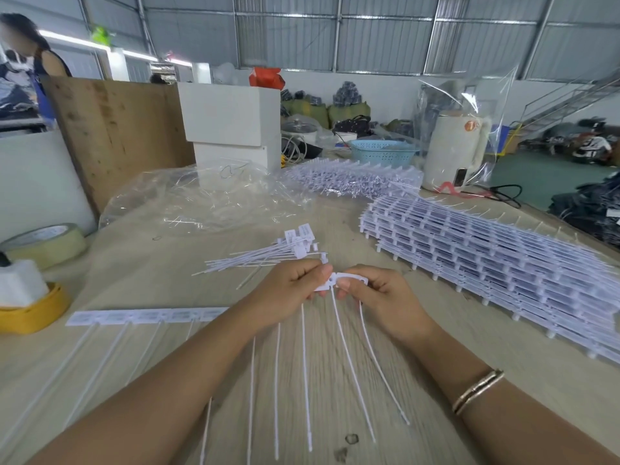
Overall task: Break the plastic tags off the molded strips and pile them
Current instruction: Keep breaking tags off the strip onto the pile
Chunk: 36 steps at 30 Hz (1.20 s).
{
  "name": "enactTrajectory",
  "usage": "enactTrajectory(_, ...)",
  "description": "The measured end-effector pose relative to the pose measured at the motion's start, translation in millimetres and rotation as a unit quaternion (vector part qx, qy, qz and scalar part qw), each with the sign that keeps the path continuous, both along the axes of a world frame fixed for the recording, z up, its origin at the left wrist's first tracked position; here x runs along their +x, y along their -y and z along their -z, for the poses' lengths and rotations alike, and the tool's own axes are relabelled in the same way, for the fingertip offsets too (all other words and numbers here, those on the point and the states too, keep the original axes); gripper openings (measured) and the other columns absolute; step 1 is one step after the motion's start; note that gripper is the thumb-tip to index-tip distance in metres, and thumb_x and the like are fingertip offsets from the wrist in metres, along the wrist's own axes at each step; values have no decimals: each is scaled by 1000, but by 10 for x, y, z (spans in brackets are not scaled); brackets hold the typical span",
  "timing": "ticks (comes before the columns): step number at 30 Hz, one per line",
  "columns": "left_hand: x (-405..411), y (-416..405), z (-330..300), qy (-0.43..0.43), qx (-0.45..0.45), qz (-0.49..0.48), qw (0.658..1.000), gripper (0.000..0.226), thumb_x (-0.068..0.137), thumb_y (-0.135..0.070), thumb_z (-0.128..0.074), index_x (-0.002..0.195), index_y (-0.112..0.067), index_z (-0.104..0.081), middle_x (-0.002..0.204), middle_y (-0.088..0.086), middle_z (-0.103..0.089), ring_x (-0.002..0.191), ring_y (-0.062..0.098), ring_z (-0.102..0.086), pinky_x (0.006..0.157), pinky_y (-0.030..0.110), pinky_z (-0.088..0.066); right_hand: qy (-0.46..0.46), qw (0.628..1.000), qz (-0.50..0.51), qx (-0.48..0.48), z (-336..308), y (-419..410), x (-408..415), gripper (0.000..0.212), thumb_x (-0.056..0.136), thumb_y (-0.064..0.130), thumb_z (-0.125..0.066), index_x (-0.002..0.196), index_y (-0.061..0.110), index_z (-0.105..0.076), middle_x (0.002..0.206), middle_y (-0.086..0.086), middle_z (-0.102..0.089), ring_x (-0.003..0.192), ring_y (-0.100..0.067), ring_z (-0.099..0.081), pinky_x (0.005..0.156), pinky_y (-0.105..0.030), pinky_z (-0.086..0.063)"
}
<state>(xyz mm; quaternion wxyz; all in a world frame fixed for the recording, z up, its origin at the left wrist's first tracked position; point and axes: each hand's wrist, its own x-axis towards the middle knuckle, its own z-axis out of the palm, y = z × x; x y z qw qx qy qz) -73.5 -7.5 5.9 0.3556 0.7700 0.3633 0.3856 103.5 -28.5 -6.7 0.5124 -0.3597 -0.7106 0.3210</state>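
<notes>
A grey corrugated-metal wall point(369, 35) with steel framing rose behind the pale wood-grain table point(335, 380), beside a green floor point(536, 172).

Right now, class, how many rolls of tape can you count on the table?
2. One pale tape roll at the table's far left edge; one yellow tape roll nearer, with a white object sitting in it. Others may lie out of view.

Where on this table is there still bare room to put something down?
Bare wood lies between the tape roll and the pile of loose tags, and in front of the stacked strips. It is crowded at the far side, around the plastic bag.
</notes>
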Motion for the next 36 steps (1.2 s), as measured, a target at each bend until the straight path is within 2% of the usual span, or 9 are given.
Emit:
enactTrajectory(7,38,21,-15,46,3,-8,999,39,98,-20,-42,65,-30,-59,55,-17,-55,56,-4,-49,58,12,-39,-23,999,17,25,-36,47,-75,19,89,1,-56,75,-9,-64,66,11,-63,59,3,-50,61,-10,-38)
enactTrajectory(12,-67,-6,-119,137,-6,-76,988,44,99,-26,-41,57,-19,-51,52,-13,-53,51,-3,-49,55,4,-38,-102,991,88,19,-74,43,-28,20,91,7,-55,77,5,-68,71,6,-65,64,-2,-52,61,-15,-42)
enactTrajectory(17,-62,35,-62,-27,36,-30,999,39,98,-28,-43,60,-24,-45,56,-8,-50,51,8,-48,59,25,-40,143,980,132,-35,57,-139,106,19,89,19,-62,81,3,-67,84,-18,-62,77,-24,-56,73,-32,-41)
enactTrajectory(20,-71,10,-44,-71,40,-45,996,24,84,-23,-37,66,-26,-51,71,6,-56,66,19,-50,66,33,-38,298,935,185,-58,93,-190,114,24,88,31,-63,107,17,-68,103,-4,-62,100,-23,-54,92,-40,-41)
enactTrajectory(23,-69,11,-21,-88,35,-57,994,29,92,-8,-36,83,-32,-50,85,16,-58,74,29,-52,69,35,-40,232,950,209,-14,50,-125,64,23,89,29,-61,109,19,-68,96,5,-55,98,-18,-53,94,-43,-40)
enactTrajectory(25,-39,24,-13,-104,52,-42,992,31,90,-1,-38,92,-31,-46,80,4,-53,66,15,-47,66,31,-39,170,972,164,-18,21,-56,-11,16,91,31,-56,89,23,-70,88,4,-57,93,-15,-53,95,-44,-38)
enactTrajectory(29,-4,39,-37,-104,67,-37,992,23,91,-2,-46,102,-22,-48,82,-6,-49,57,1,-41,57,16,-36,220,971,49,-77,-4,33,-114,21,92,31,-55,75,36,-66,90,4,-63,101,-10,-49,100,-34,-31)
enactTrajectory(32,-65,24,-67,-155,66,-67,983,10,96,-21,-46,92,-16,-54,81,2,-57,65,11,-49,62,26,-38,80,993,27,-80,-41,30,-71,25,90,12,-59,69,25,-65,77,9,-60,83,-5,-54,83,-22,-38)
enactTrajectory(36,-139,29,-59,-214,14,-48,976,42,98,-36,-41,60,-24,-55,59,-8,-59,59,7,-54,63,23,-39,55,994,25,-89,-18,10,-43,23,90,14,-59,69,22,-64,71,11,-58,74,-4,-54,75,-20,-39)
